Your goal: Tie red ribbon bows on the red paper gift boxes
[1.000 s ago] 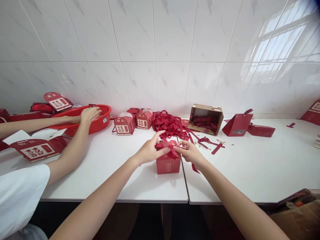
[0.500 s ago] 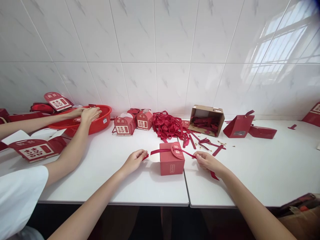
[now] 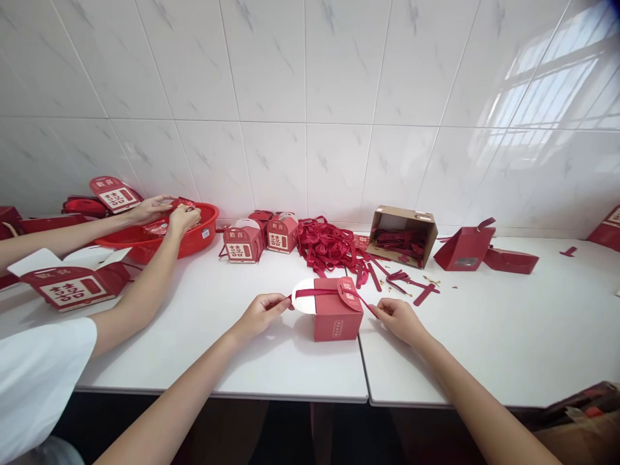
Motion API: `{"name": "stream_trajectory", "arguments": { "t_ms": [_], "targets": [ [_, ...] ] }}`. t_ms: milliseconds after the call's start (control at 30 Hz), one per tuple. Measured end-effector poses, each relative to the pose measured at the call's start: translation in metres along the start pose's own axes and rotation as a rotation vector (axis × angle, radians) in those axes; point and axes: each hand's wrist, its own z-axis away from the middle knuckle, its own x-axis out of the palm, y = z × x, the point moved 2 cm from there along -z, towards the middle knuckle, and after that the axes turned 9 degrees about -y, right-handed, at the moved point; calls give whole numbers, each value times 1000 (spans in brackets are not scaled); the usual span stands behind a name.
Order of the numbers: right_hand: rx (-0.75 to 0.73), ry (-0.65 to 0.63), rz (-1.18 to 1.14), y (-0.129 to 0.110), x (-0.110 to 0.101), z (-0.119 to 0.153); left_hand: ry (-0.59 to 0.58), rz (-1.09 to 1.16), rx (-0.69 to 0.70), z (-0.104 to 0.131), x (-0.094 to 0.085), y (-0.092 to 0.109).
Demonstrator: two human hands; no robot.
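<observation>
A red gift box (image 3: pixel 338 320) stands on the white table in front of me, its rounded flap with a white inner side lifted out toward the left. A dark red ribbon (image 3: pixel 327 292) runs across the top of the box and under the round red flap on its right. My left hand (image 3: pixel 264 312) pinches one end of this ribbon, close to the white flap. To the right of the box, my right hand (image 3: pixel 394 315) pinches the other end. Between both hands the ribbon looks stretched. Neither hand touches the body of the box.
A co-worker's hands (image 3: pixel 181 219) hold a red packet over a red basket (image 3: pixel 206 232) at left, near an open box (image 3: pixel 72 290). Behind my box lie finished boxes (image 3: pixel 241 242), a ribbon pile (image 3: pixel 325 245), a cardboard box (image 3: pixel 426 226) and a red pouch-shaped box (image 3: pixel 462 248).
The white flap has swung up further and the ribbon lies across it. My right hand has drawn slightly closer to the box. The co-worker's hands have lifted a red packet from the basket.
</observation>
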Motion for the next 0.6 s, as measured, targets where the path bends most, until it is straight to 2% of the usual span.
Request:
{"name": "stream_trajectory", "arguments": {
  "t_ms": [167, 333, 600],
  "targets": [
    [-41, 29, 194, -8, 10, 2, 32, 78, -39, 2, 7, 8],
    [-92, 84, 318, -17, 18, 7, 35, 191, -19, 4, 15, 13],
    [-310, 46, 414, -23, 22, 14, -20, 267, -14, 4, 20, 14]
  ]
}}
